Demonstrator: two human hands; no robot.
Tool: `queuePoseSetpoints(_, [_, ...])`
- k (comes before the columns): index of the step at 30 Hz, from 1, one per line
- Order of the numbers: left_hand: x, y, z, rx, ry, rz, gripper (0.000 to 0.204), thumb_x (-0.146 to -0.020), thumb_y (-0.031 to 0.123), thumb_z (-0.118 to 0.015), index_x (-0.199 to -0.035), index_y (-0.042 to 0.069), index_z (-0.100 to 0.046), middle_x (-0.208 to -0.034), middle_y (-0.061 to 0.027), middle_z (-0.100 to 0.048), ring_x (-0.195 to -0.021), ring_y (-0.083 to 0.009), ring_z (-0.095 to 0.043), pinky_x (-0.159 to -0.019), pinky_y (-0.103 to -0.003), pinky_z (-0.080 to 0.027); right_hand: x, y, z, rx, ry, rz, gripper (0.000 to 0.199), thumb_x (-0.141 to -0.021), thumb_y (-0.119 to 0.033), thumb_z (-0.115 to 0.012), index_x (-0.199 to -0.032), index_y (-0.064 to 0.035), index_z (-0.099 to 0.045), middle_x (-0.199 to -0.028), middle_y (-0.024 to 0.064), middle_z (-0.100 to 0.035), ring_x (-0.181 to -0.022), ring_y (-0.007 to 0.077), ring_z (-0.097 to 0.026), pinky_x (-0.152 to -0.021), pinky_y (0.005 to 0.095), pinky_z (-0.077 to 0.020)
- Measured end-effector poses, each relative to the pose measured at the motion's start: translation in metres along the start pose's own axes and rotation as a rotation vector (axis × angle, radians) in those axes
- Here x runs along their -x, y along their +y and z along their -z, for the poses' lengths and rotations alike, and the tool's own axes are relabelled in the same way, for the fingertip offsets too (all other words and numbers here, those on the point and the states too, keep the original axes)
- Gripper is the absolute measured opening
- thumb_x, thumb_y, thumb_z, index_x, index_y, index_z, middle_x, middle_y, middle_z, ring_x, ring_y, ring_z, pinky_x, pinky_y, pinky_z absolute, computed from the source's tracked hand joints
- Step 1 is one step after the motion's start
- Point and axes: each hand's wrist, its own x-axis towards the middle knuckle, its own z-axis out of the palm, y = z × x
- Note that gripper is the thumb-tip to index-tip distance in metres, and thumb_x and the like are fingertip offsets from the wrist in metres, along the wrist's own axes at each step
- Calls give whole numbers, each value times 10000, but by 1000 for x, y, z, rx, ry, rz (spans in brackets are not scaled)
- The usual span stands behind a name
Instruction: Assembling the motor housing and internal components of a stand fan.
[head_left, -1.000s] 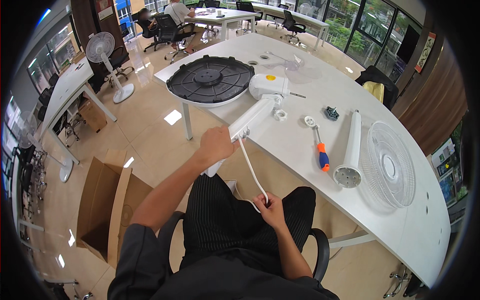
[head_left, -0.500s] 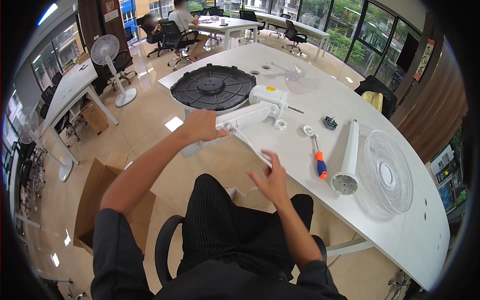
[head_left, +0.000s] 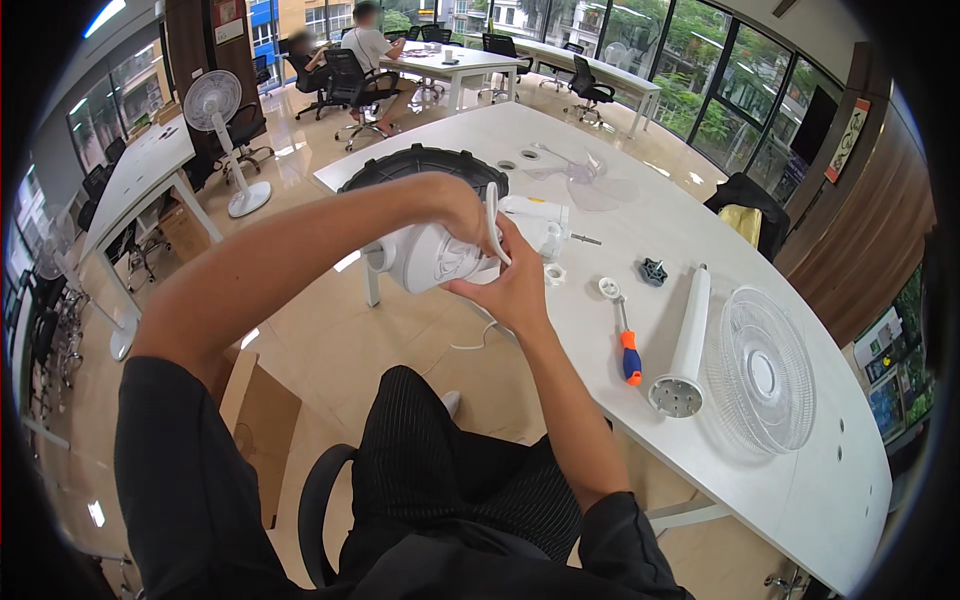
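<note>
A white fan body [head_left: 425,260], rounded at its near end, is held up over the near left edge of the table. My left hand [head_left: 458,212] reaches over its top with the wrist bent and the fingers curled down onto it; the fingertips are partly hidden. My right hand [head_left: 512,285] is closed at the body's right side, pinching a white power cord [head_left: 494,215] that loops up between the two hands. A loose length of cord hangs below. The white motor head [head_left: 545,220], its metal shaft pointing right, shows just beyond my hands.
Behind my arm lies a round black base [head_left: 430,158]. Clear fan blades [head_left: 590,180], a white ring nut [head_left: 554,273], a dark knob [head_left: 652,271], an orange-blue screwdriver [head_left: 629,355], a white tube [head_left: 690,340] and a wire grille [head_left: 765,375] lie on the white table [head_left: 780,490]. A cardboard box [head_left: 265,415] stands on the floor.
The fan body has turned so its rounded end faces me. My left hand has moved up and right over it, and my right hand has risen to meet it with the cord.
</note>
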Motion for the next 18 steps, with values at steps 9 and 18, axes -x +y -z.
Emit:
queuePoseSetpoints(9, [22,47,40,-38,-182,310,662,-868,642,-680,-1294,135,-691,-1217,-127,-710,-1003,-309,-700,-853,-451,-557,-13,-31,24,356,45,-162,1040,-443,-334,-1010,-1336,-63,-553,-1273,174,-547,-997,335,-667,-789,412,-564])
queuePoseSetpoints(18, [27,-48,57,871,-185,-46,682,-958,550,-590,-1405,37,-560,-1363,-146,-630,-1227,-292,-619,-1022,-428,-507,-72,-9,40,244,-26,36,736,-505,-360,-970,-1063,-53,-600,-919,154,-699,-864,329,-717,-767,412,-563])
